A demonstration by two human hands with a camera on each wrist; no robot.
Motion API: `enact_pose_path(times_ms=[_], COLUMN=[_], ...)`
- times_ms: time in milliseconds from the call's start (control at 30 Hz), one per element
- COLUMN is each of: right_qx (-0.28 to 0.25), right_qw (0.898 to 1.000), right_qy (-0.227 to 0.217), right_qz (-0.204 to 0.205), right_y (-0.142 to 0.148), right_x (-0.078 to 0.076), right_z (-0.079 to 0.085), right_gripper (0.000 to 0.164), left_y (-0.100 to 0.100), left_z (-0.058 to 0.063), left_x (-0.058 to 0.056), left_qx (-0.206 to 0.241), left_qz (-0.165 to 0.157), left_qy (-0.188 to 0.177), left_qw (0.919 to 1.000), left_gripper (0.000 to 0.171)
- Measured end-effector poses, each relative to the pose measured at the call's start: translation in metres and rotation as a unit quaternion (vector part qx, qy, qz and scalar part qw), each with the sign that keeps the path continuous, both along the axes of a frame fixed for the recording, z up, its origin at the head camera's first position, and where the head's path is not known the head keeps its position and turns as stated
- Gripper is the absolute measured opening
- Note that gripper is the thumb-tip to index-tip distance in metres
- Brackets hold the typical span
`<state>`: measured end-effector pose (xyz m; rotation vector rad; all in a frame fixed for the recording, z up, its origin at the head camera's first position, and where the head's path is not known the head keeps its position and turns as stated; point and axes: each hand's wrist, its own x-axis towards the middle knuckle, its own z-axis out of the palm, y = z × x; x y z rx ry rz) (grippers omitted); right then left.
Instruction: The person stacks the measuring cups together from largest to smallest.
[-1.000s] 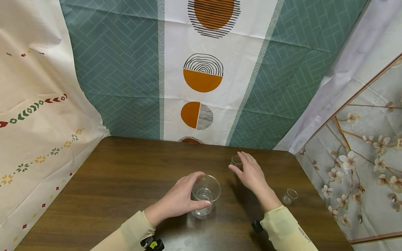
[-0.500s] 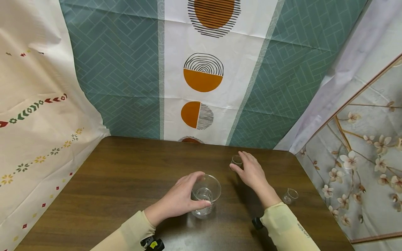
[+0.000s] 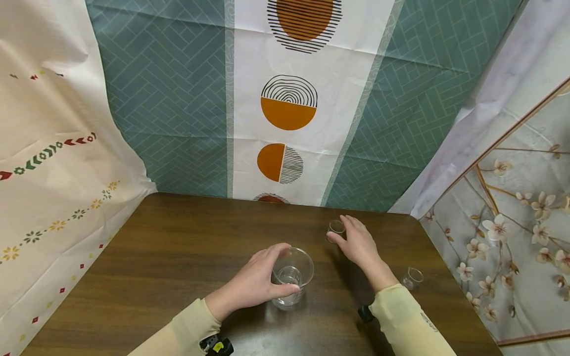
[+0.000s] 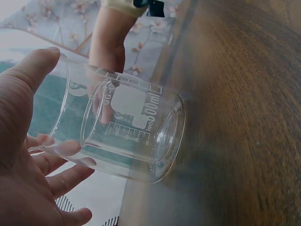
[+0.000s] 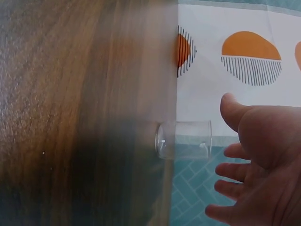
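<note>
My left hand (image 3: 256, 278) grips the rim of a large clear glass beaker (image 4: 175, 127) that stands on the table, thumb on one side and fingers on the other. A smaller beaker (image 4: 89, 123) with a printed scale sits nested inside it. Toward the back of the table, my right hand (image 3: 358, 245) is held beside a small clear glass beaker (image 5: 186, 140), fingers spread. In the right wrist view a gap shows between those fingers and the small glass, which stands upright.
Another small glass beaker with a spout (image 3: 411, 279) stands on the right of the brown wooden table (image 3: 178, 247), near the right forearm. A patterned cloth (image 3: 187, 109) hangs behind the table's back edge; more cloths hang at the left and right sides.
My right hand has shifted very slightly to the right, its thumb drawing away from the small beaker. The left hand and the large beaker have stayed in place.
</note>
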<state>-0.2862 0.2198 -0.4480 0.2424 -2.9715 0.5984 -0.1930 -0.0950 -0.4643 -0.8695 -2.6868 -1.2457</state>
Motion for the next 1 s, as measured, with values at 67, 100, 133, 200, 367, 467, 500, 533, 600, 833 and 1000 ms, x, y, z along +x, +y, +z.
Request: enact_pose_path(times_ms=[67, 100, 133, 200, 367, 467, 500, 533, 600, 833, 1000], right_qx=[0.002, 0.004, 0.006, 0.008, 0.005, 0.001, 0.002, 0.000, 0.001, 0.000, -0.004], right_qw=[1.000, 1.000, 1.000, 1.000, 1.000, 1.000, 1.000, 0.999, 0.999, 0.999, 0.999], right_qy=[-0.004, -0.005, -0.009, -0.015, -0.022, -0.026, -0.028, -0.030, -0.033, -0.039, -0.042], right_qz=[-0.001, -0.003, -0.004, -0.006, -0.006, -0.008, -0.009, -0.011, -0.014, -0.023, -0.027], right_y=[0.001, 0.002, 0.002, 0.004, 0.005, 0.005, 0.004, 0.005, 0.005, 0.005, 0.005], right_x=[-0.002, -0.003, -0.004, -0.005, -0.009, -0.011, -0.011, -0.011, -0.012, -0.012, -0.012], right_z=[-0.001, -0.002, -0.002, -0.004, -0.005, -0.006, -0.007, -0.007, -0.008, -0.012, -0.013], right_gripper=[0.081, 0.081, 0.081, 0.081, 0.082, 0.082, 0.081, 0.081, 0.080, 0.077, 0.077], left_y=[0.000, 0.000, 0.000, 0.000, -0.001, -0.001, -0.001, 0.000, 0.000, -0.001, -0.001], left_z=[-0.001, -0.001, -0.001, -0.001, -0.002, -0.002, -0.002, -0.001, -0.001, -0.001, -0.001], left_x=[0.000, 0.000, 0.000, 0.000, -0.001, -0.001, -0.001, -0.001, -0.001, -0.001, -0.001], left_qx=[0.000, -0.001, -0.001, -0.002, -0.002, -0.002, -0.002, -0.002, -0.002, -0.002, -0.002], left_qz=[0.001, 0.002, 0.002, 0.002, 0.002, 0.001, 0.001, 0.000, -0.001, -0.002, -0.004], left_qy=[-0.001, -0.002, -0.003, -0.005, -0.006, -0.005, -0.005, -0.004, -0.002, -0.003, -0.003], left_qw=[1.0000, 1.0000, 1.0000, 1.0000, 1.0000, 1.0000, 1.0000, 1.0000, 1.0000, 1.0000, 1.0000], left_gripper=[0.089, 0.089, 0.090, 0.090, 0.091, 0.090, 0.090, 0.090, 0.090, 0.090, 0.090])
